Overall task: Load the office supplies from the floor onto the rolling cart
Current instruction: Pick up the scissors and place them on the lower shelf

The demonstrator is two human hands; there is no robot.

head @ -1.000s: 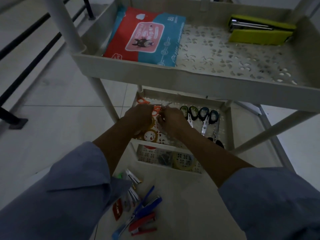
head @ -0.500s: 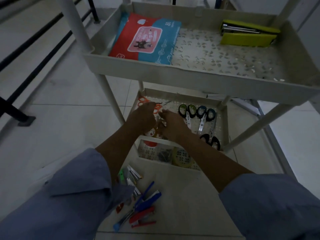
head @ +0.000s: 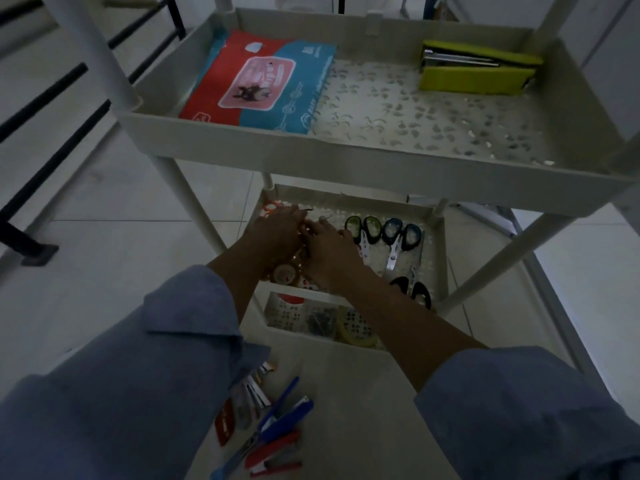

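Note:
Both my hands reach into the cart's middle shelf [head: 434, 251]. My left hand [head: 277, 232] and my right hand [head: 327, 249] meet over a pair of orange-handled scissors [head: 271, 206]. Its handles poke out behind my left hand, and thin metal tips show at my fingertips. Most of the scissors is hidden by my hands. Blue and red staplers [head: 277, 436] and small staple boxes [head: 258, 388] lie on the floor by my left sleeve.
The middle shelf also holds green-handled scissors [head: 363, 230], blue-handled scissors [head: 401, 235], black scissors [head: 417, 291] and tape rolls [head: 285, 271]. On the top shelf [head: 311, 157] are a wipes pack [head: 263, 81] and a green stapler [head: 474, 69]. The bottom shelf holds clips [head: 322, 320].
My hands stay together over the orange scissors at the shelf's left side, shifting slightly toward the back. My head has tilted, so the cart sits lower in view.

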